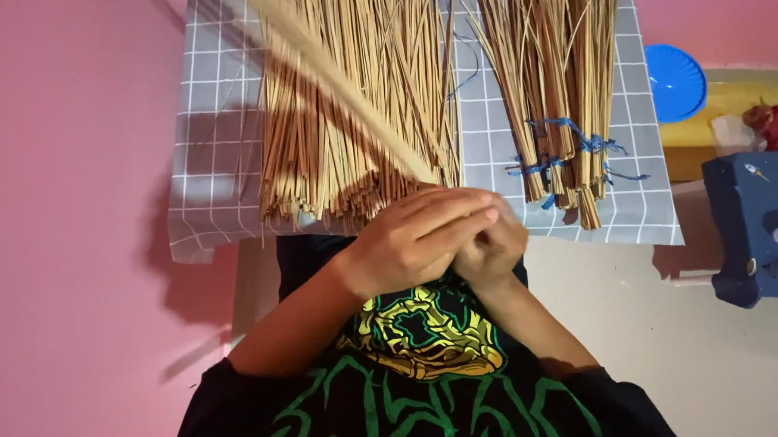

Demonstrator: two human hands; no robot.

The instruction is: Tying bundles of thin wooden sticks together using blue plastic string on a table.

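Straw strips (341,78), blurred and cut off above, held by left hand (420,235) closed over half-hidden right hand (493,249).

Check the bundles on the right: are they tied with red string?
No, the tied bundles on the grey checked cloth are bound with blue string.

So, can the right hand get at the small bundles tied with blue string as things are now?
Probably not at once. The right hand is clasped under the left hand around a blurred straw stalk. The tied bundles lie just beyond it on the checked cloth, with nothing between.
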